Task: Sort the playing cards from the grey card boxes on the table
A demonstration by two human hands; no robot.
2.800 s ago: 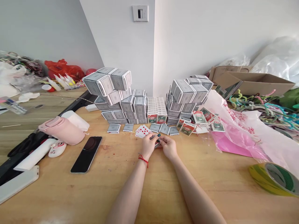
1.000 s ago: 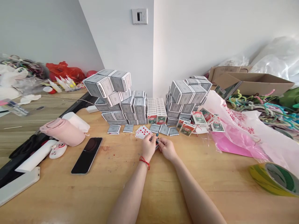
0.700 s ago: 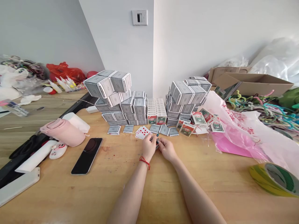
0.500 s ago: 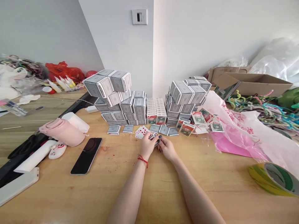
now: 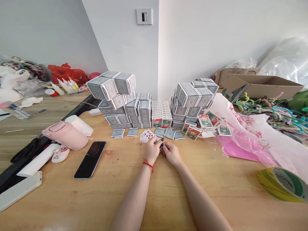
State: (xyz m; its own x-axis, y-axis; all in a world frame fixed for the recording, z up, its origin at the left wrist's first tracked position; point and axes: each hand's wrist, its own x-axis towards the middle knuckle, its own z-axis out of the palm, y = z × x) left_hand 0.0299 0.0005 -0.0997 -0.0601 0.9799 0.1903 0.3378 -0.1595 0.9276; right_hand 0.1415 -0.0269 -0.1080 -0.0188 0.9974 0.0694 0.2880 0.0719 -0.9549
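My left hand point(image 5: 152, 150), with a red cord bracelet on its wrist, and my right hand point(image 5: 171, 153) meet at the middle of the table. Between their closed fingertips is a playing card point(image 5: 157, 140), mostly hidden by the fingers. Just beyond my left hand lie face-up playing cards point(image 5: 145, 135) with red diamonds. Folded cards with grey patterned backs lie in a row on both sides of them, among them one folded card point(image 5: 117, 133) at the left and another folded card point(image 5: 179, 135) at the right.
Behind stand a left stack of folded-card blocks point(image 5: 121, 85) and a right stack point(image 5: 186, 94), with boxed card decks point(image 5: 157, 113) between. A phone point(image 5: 90, 159) and a pink bottle point(image 5: 66, 136) lie left. Yellow tape point(image 5: 267, 179) and a pink plastic bag point(image 5: 243, 141) lie right.
My fingers have shifted slightly around the card, and less of it shows between them. The view has drifted a little; the things on the table stay in place.
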